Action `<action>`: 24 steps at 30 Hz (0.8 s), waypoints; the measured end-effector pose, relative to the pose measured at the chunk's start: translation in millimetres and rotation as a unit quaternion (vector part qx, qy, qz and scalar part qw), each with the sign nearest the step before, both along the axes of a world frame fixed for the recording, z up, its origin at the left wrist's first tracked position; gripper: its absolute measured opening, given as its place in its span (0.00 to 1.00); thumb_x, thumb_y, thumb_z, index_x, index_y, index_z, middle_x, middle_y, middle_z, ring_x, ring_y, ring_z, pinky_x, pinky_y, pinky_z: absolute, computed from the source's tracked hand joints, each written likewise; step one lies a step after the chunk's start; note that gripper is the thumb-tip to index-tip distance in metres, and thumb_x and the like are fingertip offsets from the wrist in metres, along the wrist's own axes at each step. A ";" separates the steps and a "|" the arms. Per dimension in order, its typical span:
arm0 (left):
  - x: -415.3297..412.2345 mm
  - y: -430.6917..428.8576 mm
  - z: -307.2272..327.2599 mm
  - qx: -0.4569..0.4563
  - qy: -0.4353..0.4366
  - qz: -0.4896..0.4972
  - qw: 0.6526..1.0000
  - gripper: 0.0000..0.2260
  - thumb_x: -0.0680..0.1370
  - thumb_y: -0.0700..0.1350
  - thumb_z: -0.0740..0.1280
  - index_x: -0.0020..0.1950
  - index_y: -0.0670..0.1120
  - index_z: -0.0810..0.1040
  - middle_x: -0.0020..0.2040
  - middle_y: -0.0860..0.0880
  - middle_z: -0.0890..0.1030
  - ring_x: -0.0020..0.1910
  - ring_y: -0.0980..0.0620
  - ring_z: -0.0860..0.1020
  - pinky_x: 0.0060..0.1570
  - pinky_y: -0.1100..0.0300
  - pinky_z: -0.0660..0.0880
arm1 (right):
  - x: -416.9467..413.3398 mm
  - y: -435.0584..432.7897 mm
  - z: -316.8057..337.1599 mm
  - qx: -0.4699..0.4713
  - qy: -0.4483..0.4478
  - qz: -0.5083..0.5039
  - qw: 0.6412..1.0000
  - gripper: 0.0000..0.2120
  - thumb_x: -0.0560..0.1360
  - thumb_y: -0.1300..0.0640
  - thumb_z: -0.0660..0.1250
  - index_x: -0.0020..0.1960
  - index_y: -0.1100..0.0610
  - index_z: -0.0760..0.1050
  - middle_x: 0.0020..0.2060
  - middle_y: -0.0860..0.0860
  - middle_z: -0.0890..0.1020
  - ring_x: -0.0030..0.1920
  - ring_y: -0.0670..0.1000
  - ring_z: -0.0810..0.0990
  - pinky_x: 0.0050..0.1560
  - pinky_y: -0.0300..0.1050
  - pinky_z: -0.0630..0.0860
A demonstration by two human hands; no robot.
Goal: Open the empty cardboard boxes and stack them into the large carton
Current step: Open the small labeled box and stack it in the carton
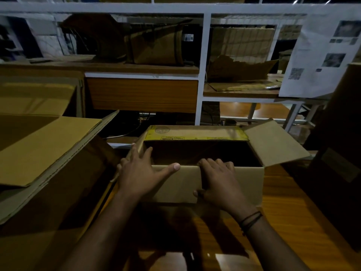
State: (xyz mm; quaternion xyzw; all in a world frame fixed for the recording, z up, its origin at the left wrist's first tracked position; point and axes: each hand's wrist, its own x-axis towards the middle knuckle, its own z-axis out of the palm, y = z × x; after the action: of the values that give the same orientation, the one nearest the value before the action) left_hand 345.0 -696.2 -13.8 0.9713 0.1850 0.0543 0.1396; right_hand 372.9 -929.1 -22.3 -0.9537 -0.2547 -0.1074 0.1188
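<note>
An empty cardboard box (248, 184) stands open on the wooden table right in front of me, its dark inside visible. Its far flap carries yellow tape, and its right flap (273, 141) is spread outward. My left hand (140, 173) lies on the box's near left corner, fingers spread, thumb along the near flap's top edge. My right hand (218, 182) grips the near flap, fingers curled over its top edge and thumb pressed on its outer face. The large carton (48, 149) stands to the left with its flaps open.
A white-framed shelf unit (203, 75) with cardboard boxes and bags rises behind the table. A dark tall carton (340, 153) stands at the right edge. A printed paper sheet (320, 55) hangs at the upper right. The wooden tabletop (283, 222) shows to the right of my arms.
</note>
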 end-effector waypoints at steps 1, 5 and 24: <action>-0.7 1.8 -0.1 0.005 -0.001 -0.002 1.000 0.57 0.59 0.88 0.41 0.83 0.59 0.55 0.85 0.44 0.46 0.79 0.31 0.55 0.75 0.35 0.57 | -0.1 0.5 -0.2 -0.001 0.000 -0.001 1.000 0.31 0.70 0.39 0.75 0.67 0.42 0.65 0.63 0.42 0.73 0.61 0.46 0.69 0.68 0.49 0.61; -3.8 3.9 6.3 0.026 0.019 -0.011 0.999 0.54 0.63 0.86 0.43 0.82 0.59 0.58 0.84 0.44 0.50 0.80 0.32 0.54 0.76 0.35 0.55 | -0.9 1.8 1.6 -0.001 0.011 -0.007 1.000 0.31 0.70 0.39 0.76 0.67 0.42 0.65 0.64 0.41 0.73 0.62 0.46 0.68 0.70 0.49 0.60; 103.8 -11.4 46.1 0.114 -0.069 -0.189 0.973 0.36 0.82 0.62 0.63 0.84 0.55 0.49 0.85 0.50 0.45 0.83 0.42 0.41 0.79 0.42 0.49 | -7.8 21.8 -3.9 0.050 -0.085 -0.086 0.991 0.30 0.79 0.26 0.45 0.46 0.45 0.76 0.40 0.43 0.77 0.43 0.46 0.72 0.54 0.51 0.70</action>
State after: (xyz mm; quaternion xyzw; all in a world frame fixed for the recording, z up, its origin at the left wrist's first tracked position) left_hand 448.8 -707.6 32.2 0.9921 -0.0195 0.1148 0.0477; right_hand 365.1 -907.4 -26.2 -0.9523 -0.1749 -0.2108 0.1346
